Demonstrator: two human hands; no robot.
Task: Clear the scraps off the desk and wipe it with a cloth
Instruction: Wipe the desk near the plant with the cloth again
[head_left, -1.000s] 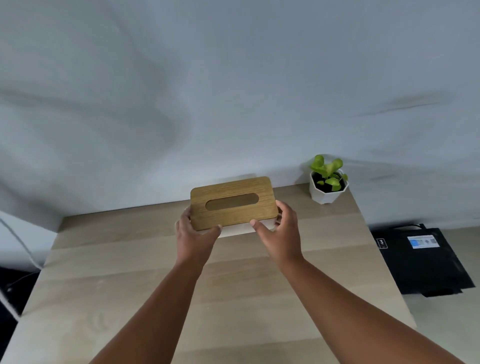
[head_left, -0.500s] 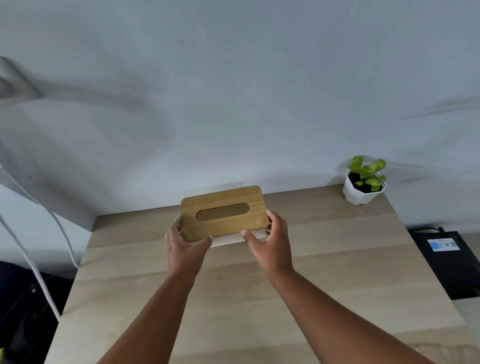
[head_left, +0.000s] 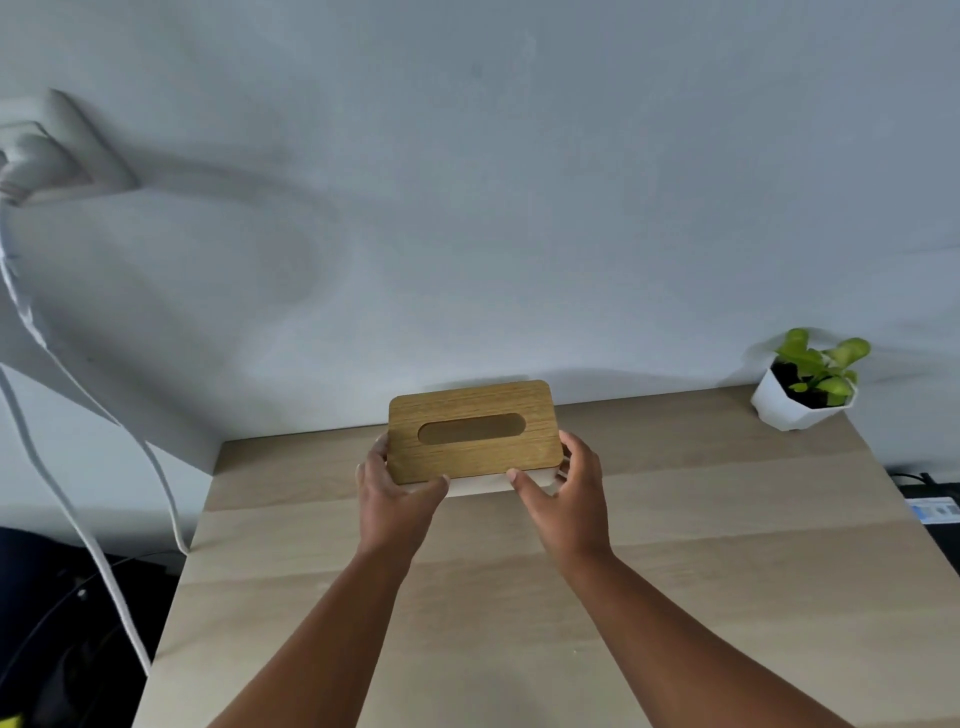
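Since a moment ago, both hands keep the tissue box (head_left: 475, 431) at the desk's (head_left: 675, 571) far edge; left hand (head_left: 395, 491) and right hand (head_left: 566, 488) clasp its ends. Rigid, light, smooth-lidded: best held low on its sides.

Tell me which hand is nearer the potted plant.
Right. The right hand grips the tissue box at the end facing the potted plant; the left hand grips the box's far end.
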